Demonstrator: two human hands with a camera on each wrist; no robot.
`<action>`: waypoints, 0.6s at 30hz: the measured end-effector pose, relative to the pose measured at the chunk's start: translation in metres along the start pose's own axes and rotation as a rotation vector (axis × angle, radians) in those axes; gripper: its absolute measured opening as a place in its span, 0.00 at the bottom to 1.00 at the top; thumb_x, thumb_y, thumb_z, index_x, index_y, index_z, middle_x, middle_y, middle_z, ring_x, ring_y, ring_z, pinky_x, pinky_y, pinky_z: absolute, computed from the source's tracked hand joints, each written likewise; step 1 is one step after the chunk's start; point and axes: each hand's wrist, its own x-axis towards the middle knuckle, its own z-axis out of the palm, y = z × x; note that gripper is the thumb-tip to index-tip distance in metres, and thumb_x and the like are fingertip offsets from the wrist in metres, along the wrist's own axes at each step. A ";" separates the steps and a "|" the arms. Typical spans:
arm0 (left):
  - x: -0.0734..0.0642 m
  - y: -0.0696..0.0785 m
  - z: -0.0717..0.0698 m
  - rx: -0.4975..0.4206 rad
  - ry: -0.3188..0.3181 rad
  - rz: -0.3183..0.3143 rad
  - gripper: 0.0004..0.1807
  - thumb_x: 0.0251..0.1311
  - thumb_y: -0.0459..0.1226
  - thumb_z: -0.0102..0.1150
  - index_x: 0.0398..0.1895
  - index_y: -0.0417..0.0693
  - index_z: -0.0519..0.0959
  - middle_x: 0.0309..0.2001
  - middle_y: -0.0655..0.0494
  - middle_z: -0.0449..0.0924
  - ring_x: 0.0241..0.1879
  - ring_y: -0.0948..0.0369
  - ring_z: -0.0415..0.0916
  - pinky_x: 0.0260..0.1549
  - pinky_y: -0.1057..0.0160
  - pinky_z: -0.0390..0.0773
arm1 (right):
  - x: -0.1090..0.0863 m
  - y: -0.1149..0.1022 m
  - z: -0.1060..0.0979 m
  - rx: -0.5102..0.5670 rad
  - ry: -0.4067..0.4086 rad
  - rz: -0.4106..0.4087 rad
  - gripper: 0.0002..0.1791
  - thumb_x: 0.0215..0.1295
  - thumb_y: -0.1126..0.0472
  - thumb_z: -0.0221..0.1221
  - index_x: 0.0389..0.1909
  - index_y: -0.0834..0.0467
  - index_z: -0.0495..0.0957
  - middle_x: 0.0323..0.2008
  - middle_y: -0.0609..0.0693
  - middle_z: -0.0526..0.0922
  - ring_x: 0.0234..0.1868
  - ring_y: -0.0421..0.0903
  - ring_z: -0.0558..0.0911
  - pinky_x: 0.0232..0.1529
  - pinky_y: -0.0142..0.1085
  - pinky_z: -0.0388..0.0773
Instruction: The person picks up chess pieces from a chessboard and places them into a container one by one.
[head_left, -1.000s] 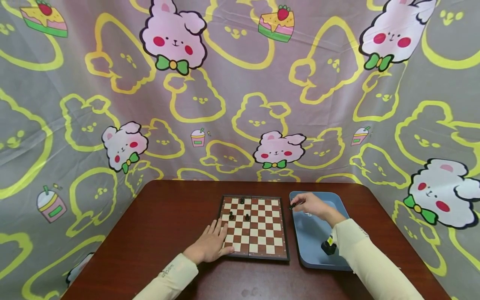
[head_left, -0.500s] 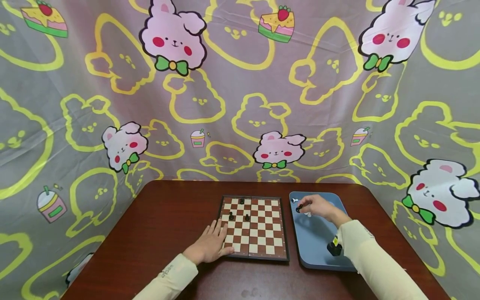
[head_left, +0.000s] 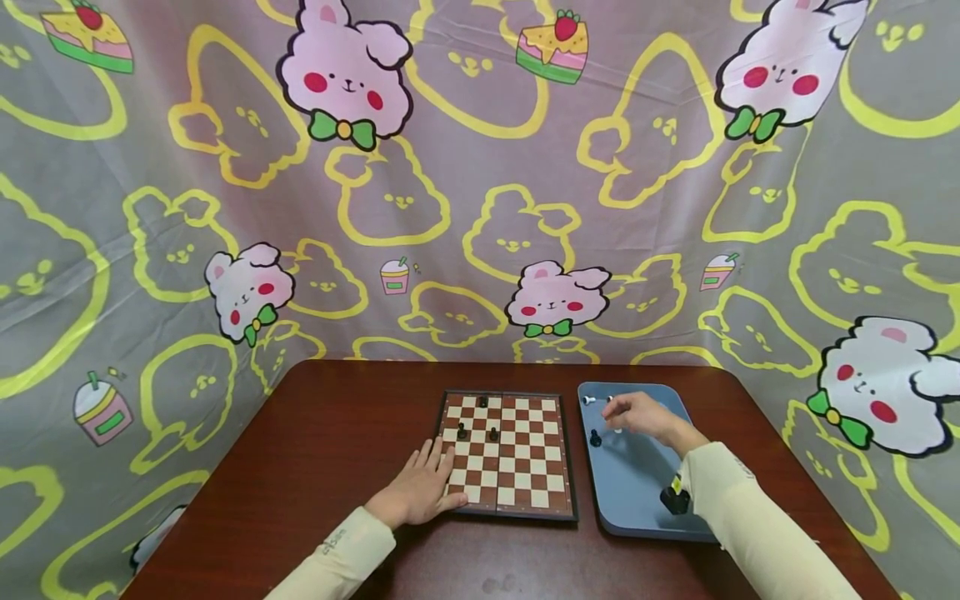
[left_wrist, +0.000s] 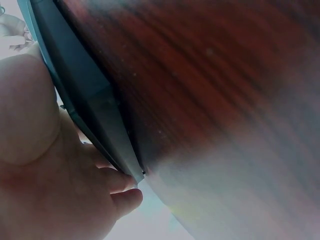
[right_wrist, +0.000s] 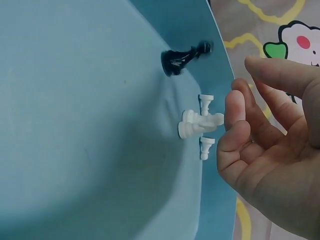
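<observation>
My left hand (head_left: 420, 487) lies with straight fingers on the near left edge of a folding chessboard (head_left: 536, 467); the left wrist view shows the fingers along its dark side. Three black chess pieces stand on the board: one far back (head_left: 483, 402), another left of centre (head_left: 462, 432), and a third to its right (head_left: 493, 434). Over the blue tray (head_left: 630, 483), my right hand (head_left: 648, 417) hovers with loosely bent fingers and nothing between them. Just left of it a black chess piece (right_wrist: 180, 59) stands upright in the tray. White chess pieces (right_wrist: 197, 125) are near the fingertips.
The tray sits right of the chessboard on a dark red-brown table (head_left: 352, 417). A black object with a yellow mark (head_left: 675, 498) is at my right wrist. A cartoon-printed curtain (head_left: 480, 208) rises behind and along both sides.
My right hand has carried the black chess piece from the tray's left rim inward, let go of it, and drawn slightly right. The left hand has stayed on the board.
</observation>
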 end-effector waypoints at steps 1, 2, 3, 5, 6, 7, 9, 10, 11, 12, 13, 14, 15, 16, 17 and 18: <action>0.000 0.000 0.000 -0.002 0.001 0.000 0.46 0.64 0.61 0.43 0.71 0.34 0.54 0.70 0.31 0.45 0.70 0.38 0.42 0.63 0.43 0.51 | 0.000 0.000 0.000 0.000 0.000 0.002 0.11 0.61 0.66 0.60 0.42 0.67 0.78 0.39 0.54 0.80 0.36 0.47 0.74 0.37 0.45 0.73; 0.000 0.000 0.001 0.000 0.002 0.000 0.46 0.64 0.61 0.43 0.71 0.34 0.54 0.70 0.31 0.45 0.70 0.38 0.42 0.63 0.43 0.51 | 0.000 -0.001 -0.001 0.005 -0.001 0.005 0.11 0.61 0.66 0.60 0.42 0.67 0.78 0.38 0.53 0.80 0.36 0.47 0.74 0.37 0.46 0.73; 0.000 0.000 0.001 -0.001 0.001 0.000 0.46 0.64 0.61 0.43 0.71 0.34 0.54 0.70 0.31 0.45 0.70 0.38 0.42 0.63 0.43 0.51 | 0.000 -0.001 -0.001 0.009 0.000 0.007 0.10 0.61 0.66 0.60 0.42 0.67 0.78 0.38 0.53 0.80 0.36 0.47 0.74 0.37 0.46 0.73; 0.000 0.000 0.001 -0.004 0.000 -0.001 0.46 0.64 0.61 0.44 0.71 0.34 0.54 0.70 0.31 0.45 0.70 0.39 0.42 0.63 0.43 0.51 | 0.000 -0.002 -0.002 0.011 -0.002 0.003 0.11 0.61 0.66 0.61 0.42 0.67 0.78 0.37 0.52 0.80 0.36 0.47 0.74 0.37 0.47 0.73; 0.000 0.001 0.001 -0.004 0.001 0.000 0.46 0.64 0.62 0.44 0.71 0.34 0.54 0.70 0.31 0.45 0.70 0.39 0.42 0.63 0.43 0.51 | 0.000 -0.002 -0.002 0.012 -0.002 0.005 0.10 0.62 0.66 0.61 0.42 0.67 0.78 0.37 0.52 0.80 0.36 0.47 0.74 0.37 0.47 0.73; 0.000 0.000 0.001 -0.005 0.001 0.001 0.46 0.64 0.62 0.44 0.71 0.34 0.54 0.70 0.31 0.46 0.70 0.39 0.42 0.63 0.43 0.51 | 0.000 -0.003 -0.002 0.011 -0.002 0.003 0.11 0.62 0.65 0.60 0.43 0.67 0.78 0.37 0.52 0.80 0.36 0.47 0.74 0.38 0.47 0.73; 0.000 0.000 0.001 -0.007 0.001 0.003 0.46 0.64 0.62 0.44 0.71 0.33 0.54 0.70 0.31 0.46 0.70 0.39 0.42 0.63 0.42 0.51 | 0.000 -0.004 -0.002 0.014 -0.001 0.000 0.11 0.62 0.65 0.60 0.43 0.67 0.78 0.37 0.52 0.80 0.37 0.47 0.75 0.39 0.48 0.74; 0.000 0.000 0.001 -0.006 0.002 0.004 0.46 0.64 0.62 0.44 0.71 0.33 0.54 0.70 0.31 0.46 0.70 0.39 0.42 0.63 0.42 0.51 | 0.000 -0.006 -0.001 0.019 -0.003 0.000 0.11 0.62 0.65 0.60 0.43 0.67 0.78 0.38 0.52 0.80 0.37 0.48 0.76 0.40 0.49 0.74; 0.000 0.000 0.001 -0.005 0.004 0.005 0.46 0.64 0.62 0.44 0.71 0.33 0.54 0.70 0.31 0.46 0.70 0.38 0.42 0.63 0.42 0.51 | 0.001 -0.007 -0.001 0.026 -0.005 0.000 0.11 0.62 0.65 0.60 0.43 0.67 0.78 0.38 0.52 0.80 0.37 0.49 0.76 0.40 0.49 0.74; 0.000 -0.001 0.001 -0.004 0.005 0.006 0.46 0.64 0.62 0.44 0.71 0.33 0.54 0.70 0.31 0.46 0.70 0.38 0.43 0.63 0.42 0.51 | 0.001 -0.009 0.000 0.037 -0.010 0.000 0.11 0.62 0.65 0.59 0.43 0.67 0.78 0.38 0.53 0.80 0.38 0.51 0.77 0.41 0.50 0.74; 0.001 -0.001 0.002 -0.002 0.006 0.006 0.46 0.64 0.62 0.44 0.71 0.33 0.54 0.70 0.30 0.46 0.70 0.38 0.43 0.63 0.43 0.51 | 0.001 -0.011 0.001 0.045 -0.019 -0.008 0.11 0.63 0.65 0.59 0.44 0.67 0.77 0.38 0.53 0.79 0.39 0.52 0.77 0.41 0.50 0.75; 0.000 -0.001 0.002 0.000 0.008 0.006 0.46 0.64 0.62 0.44 0.71 0.33 0.54 0.70 0.30 0.46 0.69 0.38 0.43 0.63 0.43 0.51 | 0.002 -0.013 0.001 0.057 -0.024 -0.012 0.11 0.63 0.65 0.59 0.44 0.67 0.78 0.38 0.53 0.79 0.39 0.54 0.77 0.41 0.50 0.75; 0.001 -0.001 0.002 0.001 0.009 0.005 0.46 0.64 0.61 0.44 0.71 0.33 0.54 0.70 0.30 0.46 0.69 0.38 0.43 0.63 0.43 0.51 | 0.002 -0.016 0.002 0.067 -0.033 -0.023 0.11 0.63 0.65 0.59 0.44 0.68 0.77 0.38 0.54 0.79 0.39 0.56 0.77 0.40 0.50 0.75; 0.001 -0.001 0.002 0.002 0.007 0.003 0.46 0.64 0.61 0.43 0.71 0.33 0.54 0.70 0.31 0.45 0.70 0.38 0.42 0.63 0.43 0.51 | 0.002 -0.019 0.004 0.077 -0.035 -0.026 0.11 0.63 0.65 0.59 0.44 0.68 0.77 0.38 0.54 0.79 0.39 0.58 0.76 0.40 0.51 0.75; 0.001 -0.001 0.002 0.002 0.006 0.002 0.46 0.64 0.61 0.43 0.71 0.33 0.54 0.70 0.31 0.45 0.70 0.38 0.42 0.63 0.43 0.51 | 0.003 -0.023 0.005 0.080 -0.038 -0.033 0.12 0.63 0.65 0.59 0.44 0.68 0.77 0.38 0.54 0.79 0.39 0.60 0.76 0.39 0.51 0.75; 0.001 -0.001 0.003 0.002 0.005 0.001 0.46 0.64 0.61 0.43 0.71 0.33 0.54 0.70 0.31 0.45 0.70 0.38 0.42 0.64 0.43 0.51 | 0.003 -0.026 0.006 0.081 -0.040 -0.040 0.12 0.63 0.65 0.59 0.44 0.68 0.77 0.38 0.53 0.79 0.39 0.61 0.76 0.39 0.52 0.75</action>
